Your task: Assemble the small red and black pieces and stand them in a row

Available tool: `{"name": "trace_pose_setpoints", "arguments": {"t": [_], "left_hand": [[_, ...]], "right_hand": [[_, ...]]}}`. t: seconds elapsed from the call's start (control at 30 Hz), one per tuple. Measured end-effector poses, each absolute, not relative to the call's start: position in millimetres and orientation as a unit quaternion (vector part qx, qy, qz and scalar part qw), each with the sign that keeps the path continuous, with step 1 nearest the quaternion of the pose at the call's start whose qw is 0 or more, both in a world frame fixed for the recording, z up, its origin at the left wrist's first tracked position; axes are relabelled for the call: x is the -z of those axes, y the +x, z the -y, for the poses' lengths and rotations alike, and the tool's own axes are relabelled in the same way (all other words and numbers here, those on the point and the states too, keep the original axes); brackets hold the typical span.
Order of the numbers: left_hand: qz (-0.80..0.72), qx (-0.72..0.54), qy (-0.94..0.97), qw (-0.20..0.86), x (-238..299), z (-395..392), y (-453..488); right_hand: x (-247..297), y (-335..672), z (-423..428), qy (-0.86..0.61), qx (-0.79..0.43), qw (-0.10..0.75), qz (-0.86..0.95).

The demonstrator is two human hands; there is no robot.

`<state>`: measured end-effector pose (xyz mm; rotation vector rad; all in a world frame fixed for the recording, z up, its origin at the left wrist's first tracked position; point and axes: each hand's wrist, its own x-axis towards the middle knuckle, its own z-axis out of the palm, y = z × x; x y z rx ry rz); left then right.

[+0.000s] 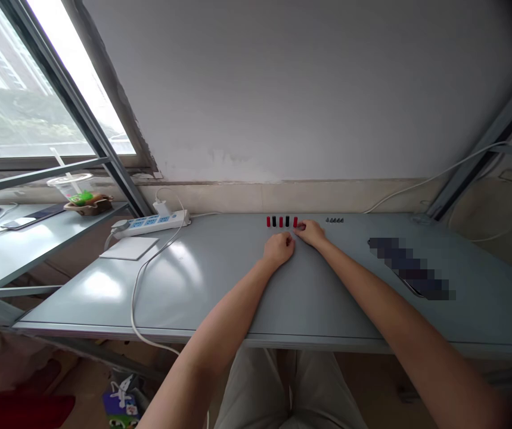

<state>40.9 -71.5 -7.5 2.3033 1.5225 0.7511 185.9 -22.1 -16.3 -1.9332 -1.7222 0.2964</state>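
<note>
On the grey desk, a row of several small upright cylinders alternates red and black; one red cylinder (268, 221) is at its left end and a black cylinder (274, 221) is beside it. My right hand (310, 232) reaches to the right end of the row, its fingertips pinched at the last red cylinder (295, 221). Just in front of the row, my left hand (279, 249) rests on the desk, curled closed. Whatever it may hold is hidden by the fingers. Right of my right hand sits a short line of small dark metallic pieces (334, 220).
A power strip (157, 222) with a plugged-in charger and a flat white pad (129, 248) lie on the left. A white cable (136, 292) crosses the desk and hangs over its front edge. A phone-like object (410, 268), blurred out, lies on the right. The wall stands behind.
</note>
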Motion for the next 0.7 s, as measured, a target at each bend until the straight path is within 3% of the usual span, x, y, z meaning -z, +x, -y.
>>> {"name": "trace_pose_setpoints", "arguments": {"t": [0.43, 0.7], "left_hand": [[-0.530, -0.239, 0.797, 0.163, 12.4, 66.0, 38.6], [-0.461, -0.368, 0.790, 0.168, 12.4, 66.4, 41.1]], "right_hand": [[16.1, 180.9, 31.6, -0.710, -0.102, 0.257, 0.647], [1.7, 182.9, 71.0, -0.652, 0.004, 0.174, 0.738]]}}
